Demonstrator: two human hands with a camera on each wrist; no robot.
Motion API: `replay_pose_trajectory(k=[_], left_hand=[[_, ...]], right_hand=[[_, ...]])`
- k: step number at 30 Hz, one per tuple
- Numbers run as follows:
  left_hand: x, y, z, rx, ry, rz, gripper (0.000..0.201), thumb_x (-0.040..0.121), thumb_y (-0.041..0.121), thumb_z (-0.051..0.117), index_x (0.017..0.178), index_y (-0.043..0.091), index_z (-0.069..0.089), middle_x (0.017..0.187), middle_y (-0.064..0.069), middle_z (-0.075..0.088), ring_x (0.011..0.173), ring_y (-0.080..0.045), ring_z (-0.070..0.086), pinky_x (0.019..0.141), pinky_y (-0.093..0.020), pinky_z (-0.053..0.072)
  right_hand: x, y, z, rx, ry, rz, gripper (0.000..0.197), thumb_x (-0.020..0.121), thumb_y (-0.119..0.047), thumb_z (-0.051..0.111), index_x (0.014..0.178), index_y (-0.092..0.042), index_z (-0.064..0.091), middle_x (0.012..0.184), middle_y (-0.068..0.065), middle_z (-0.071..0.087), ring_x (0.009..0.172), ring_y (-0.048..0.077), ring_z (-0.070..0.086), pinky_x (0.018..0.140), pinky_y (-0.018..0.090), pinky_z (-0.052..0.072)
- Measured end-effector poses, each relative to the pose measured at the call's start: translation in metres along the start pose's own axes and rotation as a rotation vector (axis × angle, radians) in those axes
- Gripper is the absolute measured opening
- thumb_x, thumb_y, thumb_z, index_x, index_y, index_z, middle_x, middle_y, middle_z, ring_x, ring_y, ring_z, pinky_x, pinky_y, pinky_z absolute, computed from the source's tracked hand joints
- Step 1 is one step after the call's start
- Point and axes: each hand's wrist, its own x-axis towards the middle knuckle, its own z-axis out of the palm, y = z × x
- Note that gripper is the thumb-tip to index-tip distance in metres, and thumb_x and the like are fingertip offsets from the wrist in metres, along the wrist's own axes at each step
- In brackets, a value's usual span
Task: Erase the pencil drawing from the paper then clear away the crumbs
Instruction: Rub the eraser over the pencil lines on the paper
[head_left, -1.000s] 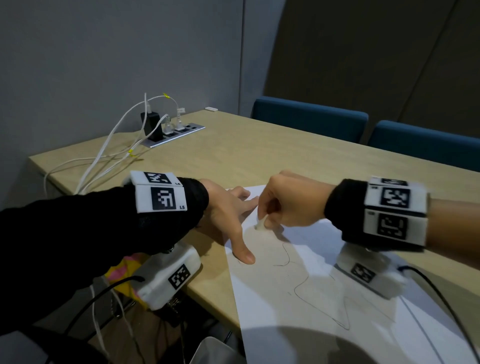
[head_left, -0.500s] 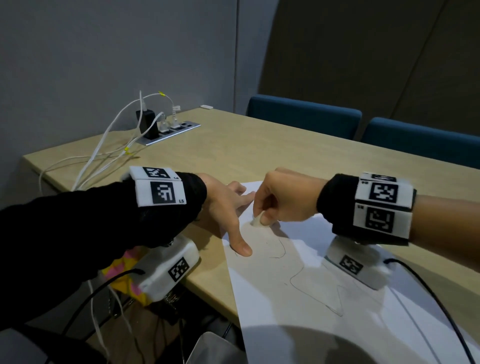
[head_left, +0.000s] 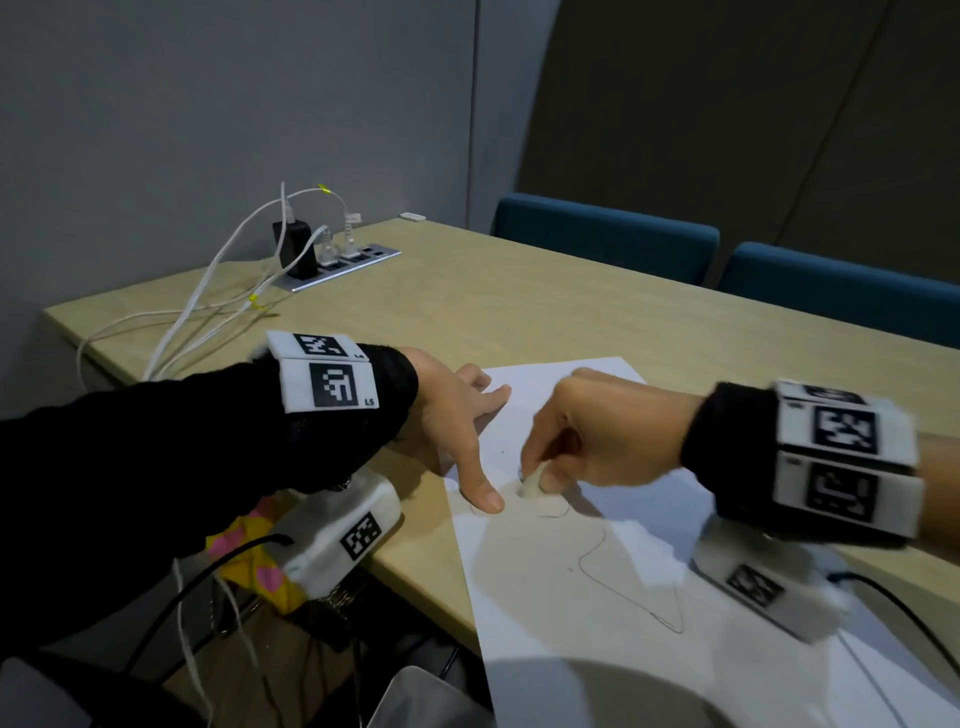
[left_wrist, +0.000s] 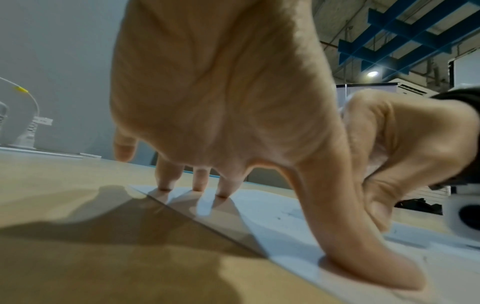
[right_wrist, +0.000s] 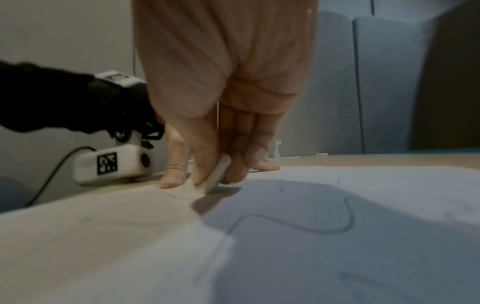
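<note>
Head view: wooden table (head_left: 519, 306), grey walls (head_left: 208, 104)

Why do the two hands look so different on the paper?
The left hand is spread open, its straight fingers pressing the paper still. The right hand is curled, pinching a white eraser against the pencil line. The left arm has a black sleeve; the right forearm is bare. Both wear tagged wristbands.

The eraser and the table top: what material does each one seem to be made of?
The eraser: probably soft rubber or vinyl, matte off-white, with rounded, worn-looking edges. The table top: pale wood-look surface, likely laminate or veneer, smooth with a low sheen; its real core cannot be told.
</note>
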Motion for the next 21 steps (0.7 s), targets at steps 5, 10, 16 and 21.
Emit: replay_pose_trajectory(k=[5,10,16,21], left_hand=[[-0.002,0.002,0.001,0.023,0.017,0.026,0.118,0.066,0.057,0.074,0.148,0.041,-0.008,0.154,0.011,-0.022,0.146,-0.016,-0.003,0.112,-0.031,0.019],[0.0,0.001,0.001,-0.013,-0.003,0.008,0.122,0.065,0.058,0.075,0.148,0.039,-0.012,0.153,0.014,-0.024,0.146,-0.016,-0.003,0.112,-0.032,0.021],[-0.003,0.001,0.001,-0.008,0.016,0.01,0.122,0.067,0.056,0.075,0.148,0.037,-0.015,0.153,0.016,-0.024,0.146,-0.014,-0.002,0.111,-0.029,0.02],[-0.004,0.001,0.0,-0.001,0.013,0.016,0.122,0.068,0.054,0.075,0.15,0.029,-0.011,0.154,0.014,-0.014,0.145,-0.016,0.001,0.116,-0.034,0.018]], right_hand=[[0.019,0.002,-0.007,-0.011,0.084,-0.003,0.016,0.082,-0.015,0.069,0.095,-0.02,0.075,0.076,-0.001,0.07,0.062,0.008,0.055,0.068,0.015,0.045],[0.014,0.004,-0.006,-0.003,0.048,0.024,0.016,0.082,-0.017,0.069,0.096,-0.022,0.074,0.085,-0.001,0.073,0.069,0.007,0.058,0.072,0.017,0.047],[0.005,0.012,-0.014,0.124,0.037,0.007,0.012,0.082,-0.014,0.07,0.092,-0.018,0.074,0.081,0.003,0.074,0.062,0.006,0.061,0.069,0.014,0.05],[0.029,0.034,-0.041,0.181,0.239,0.09,0.009,0.082,-0.016,0.07,0.09,-0.018,0.071,0.081,0.005,0.073,0.067,0.01,0.064,0.076,0.026,0.054]])
